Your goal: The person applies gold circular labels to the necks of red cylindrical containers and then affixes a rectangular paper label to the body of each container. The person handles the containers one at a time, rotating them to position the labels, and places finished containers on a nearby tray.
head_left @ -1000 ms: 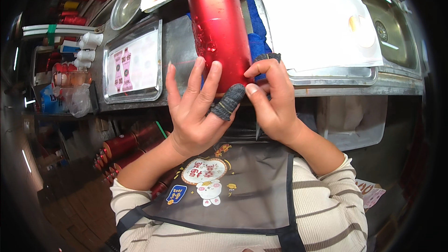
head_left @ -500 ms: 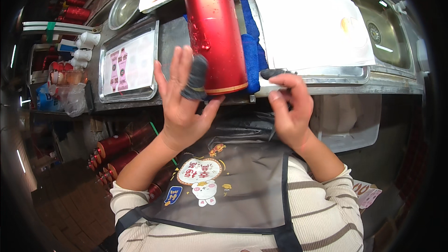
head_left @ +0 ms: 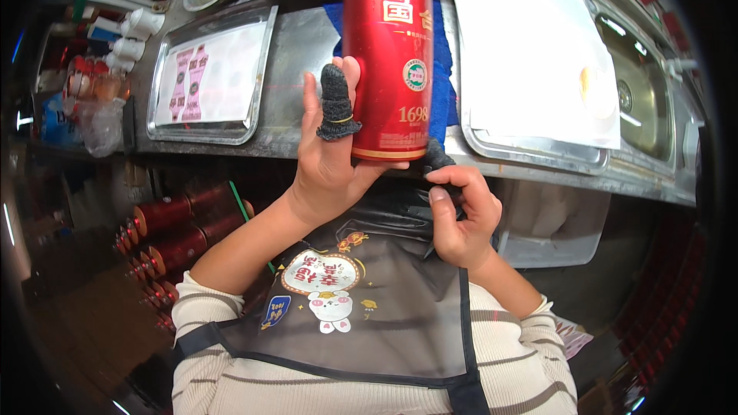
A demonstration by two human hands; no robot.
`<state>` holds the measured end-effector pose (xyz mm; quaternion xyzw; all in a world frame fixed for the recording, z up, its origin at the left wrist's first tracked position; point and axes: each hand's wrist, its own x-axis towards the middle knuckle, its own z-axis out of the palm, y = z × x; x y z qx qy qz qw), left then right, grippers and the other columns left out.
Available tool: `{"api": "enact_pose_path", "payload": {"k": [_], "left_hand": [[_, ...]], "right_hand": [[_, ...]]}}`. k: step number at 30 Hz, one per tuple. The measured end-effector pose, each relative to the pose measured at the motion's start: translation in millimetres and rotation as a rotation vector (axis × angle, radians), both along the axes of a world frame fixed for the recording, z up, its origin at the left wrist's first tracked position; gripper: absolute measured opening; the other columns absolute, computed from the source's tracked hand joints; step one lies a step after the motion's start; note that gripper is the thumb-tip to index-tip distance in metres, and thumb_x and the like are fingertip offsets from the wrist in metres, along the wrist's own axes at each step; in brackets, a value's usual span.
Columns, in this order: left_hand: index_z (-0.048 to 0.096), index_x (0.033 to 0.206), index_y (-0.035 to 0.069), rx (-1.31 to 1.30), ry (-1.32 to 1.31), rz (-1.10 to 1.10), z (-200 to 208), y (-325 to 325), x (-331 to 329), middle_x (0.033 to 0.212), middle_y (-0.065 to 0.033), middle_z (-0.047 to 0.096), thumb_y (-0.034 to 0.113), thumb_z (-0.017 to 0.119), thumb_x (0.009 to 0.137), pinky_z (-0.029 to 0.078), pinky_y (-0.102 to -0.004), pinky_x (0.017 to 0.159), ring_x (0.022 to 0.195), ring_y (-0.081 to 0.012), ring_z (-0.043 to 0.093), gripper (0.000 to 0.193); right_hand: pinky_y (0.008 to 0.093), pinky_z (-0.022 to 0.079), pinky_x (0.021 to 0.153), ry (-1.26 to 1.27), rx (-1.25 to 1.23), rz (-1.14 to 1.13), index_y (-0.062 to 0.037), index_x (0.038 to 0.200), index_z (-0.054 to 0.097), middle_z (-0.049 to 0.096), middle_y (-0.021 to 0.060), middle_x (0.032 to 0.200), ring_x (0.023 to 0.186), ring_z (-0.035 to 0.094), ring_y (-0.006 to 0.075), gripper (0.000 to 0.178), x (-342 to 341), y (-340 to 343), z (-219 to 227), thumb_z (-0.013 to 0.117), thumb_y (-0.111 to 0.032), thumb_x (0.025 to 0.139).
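Observation:
A red cylindrical bottle lies on a blue cloth at the bench's near edge, its base toward me. Gold edging rings the base, and pale printing with a round green-and-white mark faces up. Along the bottle's left side, my left hand has its fingers stretched out, the thumb at the base. One of those fingers wears a dark knitted finger cover. My right hand is by the base's right corner, thumb and forefinger drawn together; anything between them is too small to make out. Another dark finger cover there reaches the bottle's edge.
To the left, a metal tray holds pink printed sheets. A second tray on the right carries white sheets, with a metal sink beyond. Below the bench are a translucent bin and several red bottles.
The red bottle has turned, so its printed side now faces up. My right hand has come left and down to the base, its thumb and forefinger closing. The whole view has shifted slightly.

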<state>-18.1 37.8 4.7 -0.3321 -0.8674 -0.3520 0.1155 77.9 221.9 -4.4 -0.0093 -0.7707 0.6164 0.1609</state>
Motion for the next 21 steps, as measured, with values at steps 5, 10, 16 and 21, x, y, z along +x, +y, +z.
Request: {"api": "enact_pose_path", "payload": {"k": [5,10,16,21], "left_hand": [[0.031,0.149,-0.011,0.188,-0.143,0.003,-23,-11,4,0.145,-0.0283,0.05,0.026,0.077,0.087,0.015,-0.061,0.121,0.136,-0.0438,0.048,0.086],[0.047,0.137,-0.009,0.151,-0.101,-0.045,-21,-15,-3,0.133,-0.0243,0.059,0.028,0.072,0.092,0.016,-0.0616,0.121,0.129,-0.0417,0.054,0.063],[0.055,0.117,-0.005,0.53,-0.463,-0.029,-12,-6,8,0.113,-0.0175,0.065,0.031,0.059,0.101,0.009,-0.0585,0.122,0.113,-0.0341,0.06,0.04],[0.056,0.105,-0.001,0.628,-0.572,-0.06,-19,-3,9,0.093,-0.0106,0.06,0.028,0.053,0.103,0.004,-0.0589,0.121,0.093,-0.0283,0.058,0.029]], "right_hand": [[0.0201,0.043,0.057,-0.052,0.066,0.038,0.0029,0.101,0.065,0.064,0.0055,0.087,0.063,0.054,0.0066,0.018,3,2,-1,0.061,0.007,0.084],[0.0224,0.047,0.051,-0.009,0.164,0.017,0.0056,0.098,0.064,0.065,0.0096,0.08,0.054,0.059,0.011,0.017,-6,-2,3,0.061,0.008,0.082],[0.0206,0.043,0.053,0.192,0.332,0.052,0.0029,0.102,0.066,0.067,0.0091,0.09,0.059,0.054,0.0069,0.019,-1,-1,9,0.065,0.006,0.083],[0.0276,0.039,0.048,0.306,0.551,0.131,-0.0001,0.101,0.067,0.063,0.0052,0.073,0.048,0.05,0.0137,0.029,-13,-6,23,0.067,0.009,0.073]]}}
